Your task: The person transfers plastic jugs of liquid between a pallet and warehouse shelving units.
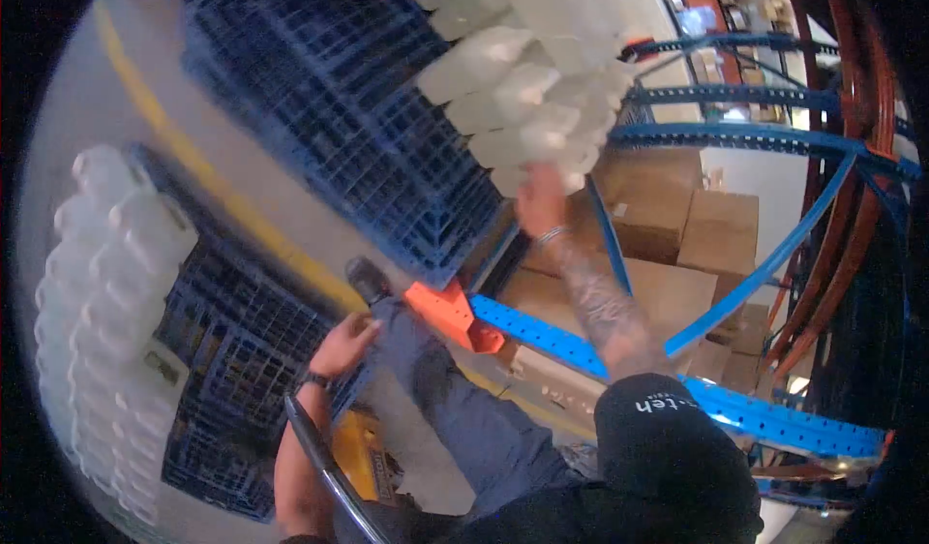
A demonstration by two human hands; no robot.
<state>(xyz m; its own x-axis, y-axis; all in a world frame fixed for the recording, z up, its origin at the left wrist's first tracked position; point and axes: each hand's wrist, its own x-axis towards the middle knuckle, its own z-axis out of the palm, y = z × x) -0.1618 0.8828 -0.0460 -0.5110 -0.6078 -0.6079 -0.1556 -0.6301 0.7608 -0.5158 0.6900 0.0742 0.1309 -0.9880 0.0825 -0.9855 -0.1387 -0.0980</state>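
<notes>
My right hand [542, 203] is raised to the near edge of a stack of whitish translucent plastic containers [527, 84]. Its fingertips meet the lowest containers, but blur hides whether they grip one. The stack rests on a dark slatted plastic pallet [339, 108]. Lower and to the left, my left hand [344, 347] hangs in front of my leg, fingers loosely bent and partly apart, with nothing visible in it. Below that hand is a second dark pallet [247, 326], beside more whitish containers [111, 321] at the far left.
A blue rack beam [542, 334] with an orange end bracket [450, 314] crosses close to my right arm. Cardboard boxes [653, 200] sit inside the rack. A yellow floor line [227, 196] runs between the pallets. A curved black bar [329, 467] and yellow equipment [358, 452] are close below.
</notes>
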